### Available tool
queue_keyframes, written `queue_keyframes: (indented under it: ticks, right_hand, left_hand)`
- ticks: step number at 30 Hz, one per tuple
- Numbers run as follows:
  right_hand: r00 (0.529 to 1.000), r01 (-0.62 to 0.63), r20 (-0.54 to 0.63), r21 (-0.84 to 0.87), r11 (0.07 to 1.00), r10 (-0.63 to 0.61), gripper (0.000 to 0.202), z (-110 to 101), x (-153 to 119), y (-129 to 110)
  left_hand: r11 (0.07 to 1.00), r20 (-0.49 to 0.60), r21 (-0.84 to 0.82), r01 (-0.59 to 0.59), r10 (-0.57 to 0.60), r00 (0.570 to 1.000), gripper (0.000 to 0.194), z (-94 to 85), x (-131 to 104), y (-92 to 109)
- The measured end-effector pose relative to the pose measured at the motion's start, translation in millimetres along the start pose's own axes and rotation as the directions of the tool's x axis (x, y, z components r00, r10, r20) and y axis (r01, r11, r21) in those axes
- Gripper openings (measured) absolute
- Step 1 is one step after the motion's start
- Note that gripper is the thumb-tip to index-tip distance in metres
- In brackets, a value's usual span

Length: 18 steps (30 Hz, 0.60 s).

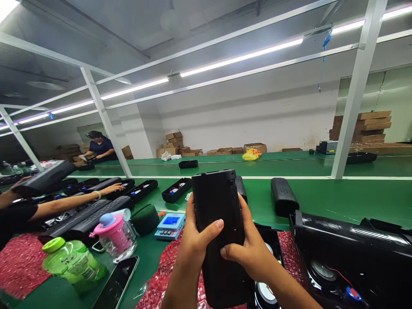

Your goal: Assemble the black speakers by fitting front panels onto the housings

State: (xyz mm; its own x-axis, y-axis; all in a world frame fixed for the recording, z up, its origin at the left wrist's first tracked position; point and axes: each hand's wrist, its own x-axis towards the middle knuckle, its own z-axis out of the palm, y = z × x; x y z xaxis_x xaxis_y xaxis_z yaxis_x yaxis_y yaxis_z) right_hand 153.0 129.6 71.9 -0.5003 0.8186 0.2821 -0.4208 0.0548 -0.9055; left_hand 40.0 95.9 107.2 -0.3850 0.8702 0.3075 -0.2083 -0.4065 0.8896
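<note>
Both hands grip a long black speaker housing (220, 206), held upright and tilted in front of me. My left hand (201, 238) wraps its left edge, and my right hand (249, 246) wraps the right edge; both thumbs press on the smooth face. Below and behind it, partly hidden, an open housing (273, 240) with round speaker drivers (266, 294) lies on red bubble wrap (167, 266). To the right is a larger glossy black speaker (347, 227) with perforated grilles, and beside it an exposed driver (322, 271) with a red wire.
A blue meter (170, 226), pink-topped cup (117, 236), green bottle (72, 262) and phone (116, 283) stand or lie at left. Open housings (176, 190) line the green table (257, 206). A co-worker's arm (71, 204) reaches in from the left; another person (99, 148) works farther back.
</note>
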Motion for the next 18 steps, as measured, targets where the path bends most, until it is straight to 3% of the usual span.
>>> queue_keyframes:
  ticks: [18]
  right_hand:
    - [0.998,0.057,-0.035,-0.054,0.997,-0.059,0.109,0.1,1.1,0.6]
  left_hand:
    - [1.0,-0.008,0.007,-0.007,0.007,1.0,0.091,-0.6,0.2,-1.1]
